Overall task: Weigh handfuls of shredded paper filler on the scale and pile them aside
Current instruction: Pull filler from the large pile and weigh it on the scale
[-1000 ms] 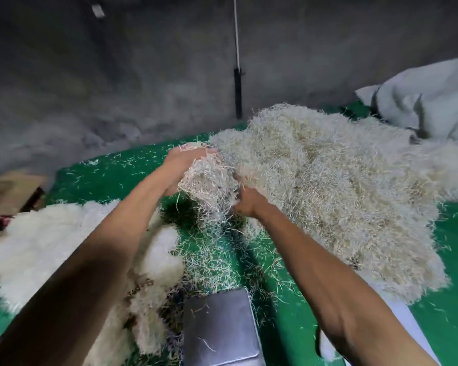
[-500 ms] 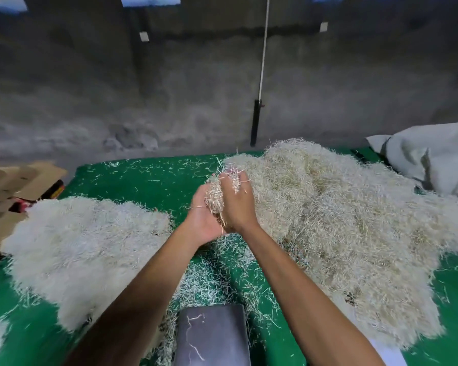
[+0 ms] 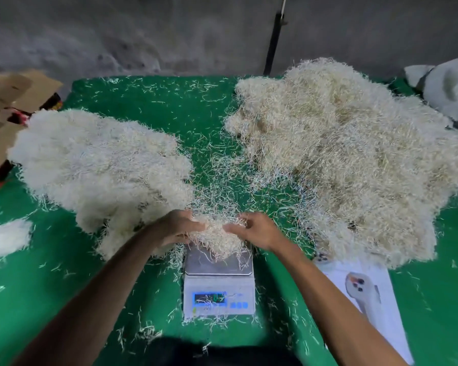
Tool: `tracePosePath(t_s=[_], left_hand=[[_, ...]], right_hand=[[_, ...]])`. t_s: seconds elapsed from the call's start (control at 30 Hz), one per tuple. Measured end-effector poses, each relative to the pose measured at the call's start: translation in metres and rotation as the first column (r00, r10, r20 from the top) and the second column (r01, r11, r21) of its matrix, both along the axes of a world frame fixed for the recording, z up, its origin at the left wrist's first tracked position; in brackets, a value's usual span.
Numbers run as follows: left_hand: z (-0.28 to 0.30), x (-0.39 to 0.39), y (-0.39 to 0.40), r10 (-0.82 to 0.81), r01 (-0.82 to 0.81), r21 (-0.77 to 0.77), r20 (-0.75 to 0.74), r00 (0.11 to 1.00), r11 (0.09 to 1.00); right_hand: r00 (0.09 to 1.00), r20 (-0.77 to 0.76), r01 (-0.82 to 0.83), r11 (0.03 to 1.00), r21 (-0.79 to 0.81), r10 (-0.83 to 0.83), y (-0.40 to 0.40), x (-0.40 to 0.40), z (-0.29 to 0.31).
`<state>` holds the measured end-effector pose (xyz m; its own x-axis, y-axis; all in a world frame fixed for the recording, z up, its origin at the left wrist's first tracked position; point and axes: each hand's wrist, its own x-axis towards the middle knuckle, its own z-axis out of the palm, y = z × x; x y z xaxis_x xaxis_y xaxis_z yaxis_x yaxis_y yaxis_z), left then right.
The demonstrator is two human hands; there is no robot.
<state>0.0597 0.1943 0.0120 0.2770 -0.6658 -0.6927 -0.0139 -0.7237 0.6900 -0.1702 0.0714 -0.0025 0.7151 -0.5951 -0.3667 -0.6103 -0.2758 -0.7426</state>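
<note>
A white scale (image 3: 219, 291) sits nearest on a green counter (image 3: 32, 294), its lit display (image 3: 210, 298) unreadable and strewn with paper shreds. On its steel pan (image 3: 217, 264) lies a handful (image 3: 217, 237) of shredded paper filler. The left hand (image 3: 175, 228) and right hand (image 3: 254, 230) flank it, curled fingers gripping the handful from either side. A white printed sheet (image 3: 373, 297) lies just right of the scale. Farther back, a pale pile (image 3: 98, 167) spreads on the left and a larger, tan pile (image 3: 349, 154) on the right, with loose strands between them. Cardboard (image 3: 8, 101) sits at far left, grey sacks (image 3: 450, 88) at far right, a concrete wall (image 3: 143, 33) behind.
</note>
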Motion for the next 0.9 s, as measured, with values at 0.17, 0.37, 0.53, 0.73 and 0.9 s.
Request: tracePosePath(t_s=[0.17,0.37,0.53,0.73,0.9], left_hand=[[0.012,0.017,0.006,-0.241,0.24,-0.05,0.001,0.971,0.969],[0.029,-0.006,-0.044,-0.071,0.117,-0.288,0.165,0.984,0.951],[0.016,-0.02,-0.104,0.015,-0.009,-0.229,0.024,1.0,0.973],[-0.032,-0.009,-0.182,0.045,-0.053,-0.056,-0.135,0.99,0.997],[-0.069,-0.009,-0.219,0.193,-0.193,0.014,-0.172,0.966,0.981]], right_hand=[[0.903,0.202,0.418,0.884,-0.21,-0.379,-0.032,-0.005,0.009],[0.923,0.079,0.385,0.903,-0.189,-0.377,-0.073,0.015,-0.014],[0.941,-0.136,0.284,0.943,-0.17,-0.308,-0.115,0.039,-0.033],[0.911,-0.32,0.205,0.96,-0.192,-0.258,-0.179,0.068,-0.07],[0.999,0.006,0.047,0.948,-0.316,-0.048,-0.131,0.088,-0.104]])
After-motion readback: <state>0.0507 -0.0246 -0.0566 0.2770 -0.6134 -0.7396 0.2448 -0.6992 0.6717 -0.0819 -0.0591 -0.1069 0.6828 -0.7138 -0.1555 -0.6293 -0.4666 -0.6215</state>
